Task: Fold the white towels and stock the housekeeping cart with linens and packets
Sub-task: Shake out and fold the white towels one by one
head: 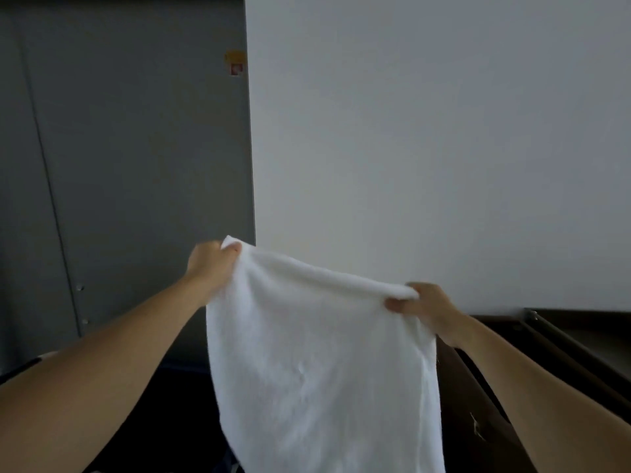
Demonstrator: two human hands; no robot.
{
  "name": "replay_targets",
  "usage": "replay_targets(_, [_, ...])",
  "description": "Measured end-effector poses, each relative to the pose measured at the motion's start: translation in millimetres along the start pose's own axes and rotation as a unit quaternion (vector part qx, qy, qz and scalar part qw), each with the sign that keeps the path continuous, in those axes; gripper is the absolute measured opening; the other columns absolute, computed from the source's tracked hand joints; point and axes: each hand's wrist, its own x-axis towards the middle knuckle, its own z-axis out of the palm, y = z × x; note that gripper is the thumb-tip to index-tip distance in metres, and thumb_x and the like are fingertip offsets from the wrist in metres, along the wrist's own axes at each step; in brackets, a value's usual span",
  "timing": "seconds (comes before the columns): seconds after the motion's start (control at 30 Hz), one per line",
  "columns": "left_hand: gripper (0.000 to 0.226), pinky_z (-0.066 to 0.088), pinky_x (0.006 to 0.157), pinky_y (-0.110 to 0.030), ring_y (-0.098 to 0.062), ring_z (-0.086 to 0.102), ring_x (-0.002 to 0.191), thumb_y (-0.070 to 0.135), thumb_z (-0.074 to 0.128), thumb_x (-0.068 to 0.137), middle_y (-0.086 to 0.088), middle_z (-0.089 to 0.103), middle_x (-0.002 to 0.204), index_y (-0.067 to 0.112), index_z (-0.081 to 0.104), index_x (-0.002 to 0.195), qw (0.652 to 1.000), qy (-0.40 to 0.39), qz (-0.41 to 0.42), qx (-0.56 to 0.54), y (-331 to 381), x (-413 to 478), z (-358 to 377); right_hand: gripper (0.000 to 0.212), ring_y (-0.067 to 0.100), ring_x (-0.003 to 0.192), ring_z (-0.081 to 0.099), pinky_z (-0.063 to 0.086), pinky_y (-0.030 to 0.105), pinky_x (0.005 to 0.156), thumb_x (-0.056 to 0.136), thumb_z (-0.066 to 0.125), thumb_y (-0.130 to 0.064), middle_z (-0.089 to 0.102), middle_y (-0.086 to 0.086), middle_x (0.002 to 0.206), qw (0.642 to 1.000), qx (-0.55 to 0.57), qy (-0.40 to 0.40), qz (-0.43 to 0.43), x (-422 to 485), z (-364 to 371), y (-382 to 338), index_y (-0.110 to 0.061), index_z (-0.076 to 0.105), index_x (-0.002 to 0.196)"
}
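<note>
A white towel [317, 363] hangs spread in the air in front of me, its lower part running out of the bottom of the view. My left hand [211, 264] pinches its upper left corner, held higher. My right hand [428, 310] pinches the upper right corner, a little lower. The top edge sags between the two hands. Both arms are stretched forward. The towel hides whatever lies below and behind it.
A white wall [426, 131] fills the upper right. Grey door panels [129, 148] stand at the left, with a small orange sticker [235, 63]. A dark brown cart or shelf edge with a metal rail [560, 339] runs along the lower right.
</note>
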Motion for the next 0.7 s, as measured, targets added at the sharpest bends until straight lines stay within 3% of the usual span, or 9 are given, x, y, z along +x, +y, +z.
replay_targets(0.13, [0.035,0.05,0.061,-0.031,-0.024,0.064,0.074,0.039,0.061,0.091,-0.007,0.069,0.077,0.008,0.071,0.08,0.982,-0.161,0.072,-0.072,27.0,-37.8,42.1,0.02,-0.004,0.057,0.061,0.046,0.014,0.054,0.07,0.089,-0.017,0.066,-0.012,0.063,0.995,-0.042,-0.019,-0.091,9.0,18.6,-59.7,-0.019,0.07,0.071])
replay_targets(0.2, [0.029,0.054,0.079,-0.035,-0.018,0.067,0.092,0.04,0.058,0.094,-0.002,0.073,0.099,0.016,0.073,0.097,0.959,-0.227,0.125,-0.118,46.0,-54.8,57.0,0.018,0.005,0.069,0.064,0.052,0.022,0.063,0.07,0.087,-0.019,0.07,-0.004,0.076,0.985,-0.13,-0.07,-0.093,7.1,30.3,-71.4,-0.016,0.072,0.079])
replay_targets(0.23, [0.026,0.051,0.087,-0.03,-0.01,0.064,0.103,0.041,0.056,0.093,0.007,0.071,0.111,0.027,0.072,0.108,0.94,-0.276,0.147,-0.134,53.4,-62.8,60.0,0.018,0.012,0.075,0.065,0.053,0.029,0.069,0.071,0.086,-0.019,0.07,0.001,0.082,0.978,-0.169,-0.084,-0.091,5.2,34.5,-72.6,-0.016,0.072,0.082])
replay_targets(0.3, [0.041,0.045,0.094,-0.024,-0.006,0.059,0.112,0.044,0.056,0.087,0.012,0.065,0.123,0.033,0.066,0.125,0.901,-0.386,0.133,-0.148,61.5,-73.1,62.2,0.017,0.013,0.075,0.064,0.054,0.031,0.071,0.07,0.085,-0.017,0.07,0.0,0.083,0.978,-0.167,-0.075,-0.098,2.8,37.3,-71.7,-0.018,0.072,0.08])
replay_targets(0.37, [0.036,0.05,0.083,-0.025,-0.011,0.064,0.091,0.045,0.057,0.08,0.007,0.069,0.1,0.02,0.07,0.104,0.881,-0.439,0.105,-0.142,60.7,-78.7,66.5,0.017,0.007,0.072,0.063,0.054,0.025,0.066,0.067,0.085,-0.017,0.07,-0.007,0.078,0.983,-0.134,-0.054,-0.115,2.8,36.0,-68.3,-0.022,0.071,0.074])
replay_targets(0.43, [0.024,0.049,0.067,-0.023,-0.009,0.059,0.072,0.043,0.058,0.087,0.008,0.064,0.079,0.02,0.065,0.083,0.888,-0.425,0.126,-0.125,61.2,-84.1,70.5,0.018,0.002,0.068,0.064,0.054,0.019,0.059,0.063,0.087,-0.022,0.071,-0.01,0.074,0.99,-0.079,-0.046,-0.107,2.2,33.3,-56.6,-0.025,0.071,0.071])
replay_targets(0.5, [0.026,0.047,0.064,-0.025,-0.007,0.057,0.067,0.034,0.055,0.098,0.008,0.06,0.074,0.017,0.061,0.08,0.902,-0.381,0.167,-0.116,63.7,-78.1,72.9,0.028,0.008,0.069,0.067,0.055,0.027,0.063,0.058,0.088,-0.031,0.072,-0.007,0.075,0.996,0.028,-0.066,-0.059,-1.1,30.3,-29.3,-0.02,0.073,0.078])
replay_targets(0.6, [0.033,0.042,0.064,-0.03,-0.008,0.049,0.06,0.035,0.052,0.097,0.006,0.054,0.067,0.013,0.056,0.073,0.938,-0.239,0.217,-0.124,70.9,-49.9,60.2,0.053,0.03,0.093,0.073,0.059,0.046,0.085,0.059,0.09,-0.036,0.076,0.011,0.101,0.98,0.094,-0.162,0.06,-18.7,30.0,33.1,-0.008,0.075,0.101])
replay_targets(0.7, [0.038,0.04,0.062,-0.032,-0.015,0.047,0.063,0.036,0.048,0.092,-0.001,0.053,0.071,0.003,0.056,0.077,0.972,-0.066,0.175,-0.144,72.7,-14.9,36.8,0.054,0.03,0.088,0.075,0.06,0.046,0.078,0.063,0.088,-0.046,0.077,0.01,0.097,0.98,0.09,-0.141,0.108,-37.0,32.3,73.5,-0.008,0.075,0.099])
